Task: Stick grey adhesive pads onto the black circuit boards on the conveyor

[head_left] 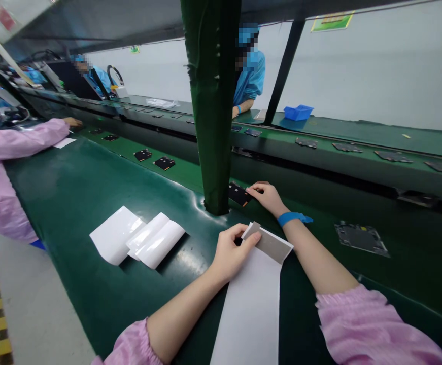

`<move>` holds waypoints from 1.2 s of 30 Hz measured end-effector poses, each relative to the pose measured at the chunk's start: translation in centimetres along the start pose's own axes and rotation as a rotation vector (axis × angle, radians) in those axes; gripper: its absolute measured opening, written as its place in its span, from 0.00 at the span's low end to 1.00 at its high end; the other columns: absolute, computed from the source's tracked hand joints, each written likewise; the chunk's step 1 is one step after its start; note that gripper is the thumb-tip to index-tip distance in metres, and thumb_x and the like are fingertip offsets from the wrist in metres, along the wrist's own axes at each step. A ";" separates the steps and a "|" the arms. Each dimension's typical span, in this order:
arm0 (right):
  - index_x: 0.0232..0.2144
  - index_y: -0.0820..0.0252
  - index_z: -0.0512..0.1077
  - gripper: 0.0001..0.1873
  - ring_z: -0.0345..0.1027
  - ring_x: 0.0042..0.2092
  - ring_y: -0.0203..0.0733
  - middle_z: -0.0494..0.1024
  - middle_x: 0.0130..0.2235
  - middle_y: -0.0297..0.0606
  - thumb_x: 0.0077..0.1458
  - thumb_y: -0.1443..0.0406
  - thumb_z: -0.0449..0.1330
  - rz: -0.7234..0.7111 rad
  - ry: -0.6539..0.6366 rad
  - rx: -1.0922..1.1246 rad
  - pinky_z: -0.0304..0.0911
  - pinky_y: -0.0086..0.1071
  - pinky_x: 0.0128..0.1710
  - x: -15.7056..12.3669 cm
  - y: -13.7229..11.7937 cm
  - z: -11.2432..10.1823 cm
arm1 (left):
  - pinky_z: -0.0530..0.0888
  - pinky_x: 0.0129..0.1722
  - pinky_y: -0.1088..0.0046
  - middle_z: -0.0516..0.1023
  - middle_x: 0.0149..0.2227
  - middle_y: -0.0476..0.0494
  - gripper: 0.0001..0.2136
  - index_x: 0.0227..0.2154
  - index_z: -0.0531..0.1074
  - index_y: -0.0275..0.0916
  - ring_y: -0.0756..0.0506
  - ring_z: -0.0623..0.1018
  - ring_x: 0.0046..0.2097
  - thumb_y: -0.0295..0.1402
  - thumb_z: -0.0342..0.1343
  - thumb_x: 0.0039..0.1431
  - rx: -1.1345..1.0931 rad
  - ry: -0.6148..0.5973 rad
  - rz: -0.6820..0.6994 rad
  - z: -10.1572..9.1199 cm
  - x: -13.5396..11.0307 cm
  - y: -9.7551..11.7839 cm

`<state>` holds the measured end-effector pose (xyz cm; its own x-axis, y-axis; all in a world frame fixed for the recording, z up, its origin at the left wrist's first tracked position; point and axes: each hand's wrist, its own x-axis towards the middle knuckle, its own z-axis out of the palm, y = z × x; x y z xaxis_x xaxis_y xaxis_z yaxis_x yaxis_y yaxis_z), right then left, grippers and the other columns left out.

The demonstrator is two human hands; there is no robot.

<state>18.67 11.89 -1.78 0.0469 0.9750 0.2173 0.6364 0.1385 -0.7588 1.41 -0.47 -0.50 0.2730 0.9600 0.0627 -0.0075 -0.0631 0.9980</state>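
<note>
While a white sheet is held by the left hand, pinched between thumb and fingers at its grey end strip, a black board on the green belt is met at its near right corner by the right hand. The right fingers are drawn close together, though whether the board is gripped or only touched cannot be told. Work on this board appears to be under way rather than finished, since it lies on the belt, apart from the held sheet. Two dark boards are seen farther left along the belt, past the green post; whether they have been handled cannot be judged. Loose white pieces are left lying on the green table.
</note>
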 end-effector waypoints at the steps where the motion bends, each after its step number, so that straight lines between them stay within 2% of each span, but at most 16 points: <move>1: 0.23 0.57 0.75 0.12 0.68 0.44 0.48 0.77 0.34 0.41 0.48 0.56 0.59 0.003 0.003 -0.010 0.63 0.39 0.44 0.3 0.4 0.2 | 0.69 0.34 0.74 0.78 0.30 0.46 0.12 0.30 0.75 0.36 0.47 0.75 0.33 0.42 0.57 0.55 0.005 0.000 0.000 0.0 0.0 0.0; 9: 0.24 0.56 0.77 0.11 0.70 0.43 0.48 0.76 0.35 0.40 0.48 0.57 0.60 0.042 -0.042 -0.122 0.62 0.40 0.45 -0.3 2.1 -0.8 | 0.69 0.33 0.74 0.77 0.30 0.46 0.12 0.30 0.75 0.36 0.47 0.74 0.33 0.42 0.57 0.54 -0.011 -0.009 -0.008 0.0 0.0 -0.1; 14: 0.24 0.55 0.75 0.09 0.67 0.48 0.52 0.75 0.38 0.41 0.48 0.58 0.61 0.056 -0.022 -0.202 0.60 0.44 0.49 -0.8 2.0 -1.1 | 0.69 0.33 0.74 0.77 0.30 0.46 0.12 0.30 0.75 0.36 0.47 0.74 0.33 0.41 0.57 0.55 -0.020 -0.015 -0.002 -0.1 0.0 0.0; 16: 0.28 0.57 0.74 0.09 0.67 0.48 0.54 0.74 0.41 0.43 0.46 0.58 0.63 0.099 0.007 -0.236 0.60 0.47 0.48 -1.0 1.8 -1.4 | 0.69 0.33 0.75 0.77 0.30 0.46 0.12 0.30 0.74 0.36 0.47 0.74 0.33 0.41 0.57 0.55 -0.016 -0.018 0.001 -0.1 -0.1 0.0; 18: 0.36 0.59 0.72 0.15 0.68 0.46 0.53 0.73 0.44 0.46 0.45 0.59 0.63 0.145 0.039 -0.243 0.62 0.47 0.47 -1.3 1.7 -1.8 | 0.68 0.33 0.75 0.76 0.30 0.46 0.12 0.30 0.74 0.36 0.47 0.74 0.33 0.41 0.57 0.55 -0.014 -0.020 0.005 -0.1 -0.1 0.0; 20: 0.38 0.60 0.71 0.15 0.69 0.45 0.51 0.73 0.44 0.47 0.48 0.59 0.61 0.155 0.057 -0.223 0.63 0.45 0.47 -1.8 1.6 -2.4 | 0.68 0.34 0.74 0.76 0.30 0.46 0.12 0.30 0.74 0.36 0.47 0.74 0.33 0.41 0.57 0.55 -0.015 -0.021 0.009 -0.1 -0.1 -0.1; 23: 0.32 0.58 0.71 0.11 0.68 0.47 0.50 0.74 0.41 0.46 0.52 0.57 0.58 0.094 0.060 -0.229 0.62 0.42 0.50 -3.3 1.5 -3.1 | 0.68 0.34 0.74 0.76 0.30 0.46 0.12 0.30 0.74 0.36 0.47 0.73 0.33 0.41 0.57 0.55 -0.019 -0.020 0.011 -0.1 0.0 -0.3; 26: 0.30 0.57 0.72 0.15 0.66 0.51 0.53 0.71 0.47 0.47 0.46 0.52 0.63 0.059 0.080 -0.302 0.62 0.42 0.49 -5.0 1.1 -3.2 | 0.68 0.34 0.74 0.76 0.30 0.46 0.13 0.30 0.74 0.35 0.47 0.73 0.34 0.42 0.57 0.55 -0.022 -0.022 0.013 -0.1 0.1 -0.3; 28: 0.32 0.57 0.71 0.18 0.66 0.51 0.55 0.69 0.48 0.47 0.43 0.52 0.65 0.091 0.068 -0.345 0.64 0.41 0.45 -5.7 0.6 -3.1 | 0.68 0.34 0.75 0.76 0.30 0.46 0.13 0.30 0.74 0.35 0.47 0.73 0.33 0.42 0.57 0.55 -0.023 -0.022 0.014 -0.1 0.1 -0.3; 32: 0.29 0.57 0.68 0.16 0.69 0.45 0.52 0.74 0.40 0.42 0.40 0.57 0.66 0.173 0.021 -0.290 0.64 0.39 0.41 -5.7 -0.6 -3.7 | 0.66 0.32 0.75 0.75 0.28 0.47 0.13 0.29 0.74 0.34 0.48 0.72 0.31 0.42 0.57 0.54 -0.023 -0.012 0.025 -0.1 0.1 -0.2; 36: 0.27 0.56 0.64 0.06 0.72 0.33 0.42 0.75 0.27 0.34 0.48 0.62 0.59 0.246 -0.085 -0.003 0.63 0.33 0.34 -5.3 -2.4 -6.2 | 0.65 0.31 0.76 0.73 0.27 0.48 0.13 0.28 0.73 0.34 0.50 0.70 0.30 0.41 0.57 0.54 -0.019 -0.001 0.031 -0.1 0.0 -0.2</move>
<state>21.70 5.34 2.71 0.1359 0.9904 -0.0258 0.6159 -0.1049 -0.7808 1.35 -0.42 -0.68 0.2734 0.9573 0.0938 -0.0339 -0.0879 0.9956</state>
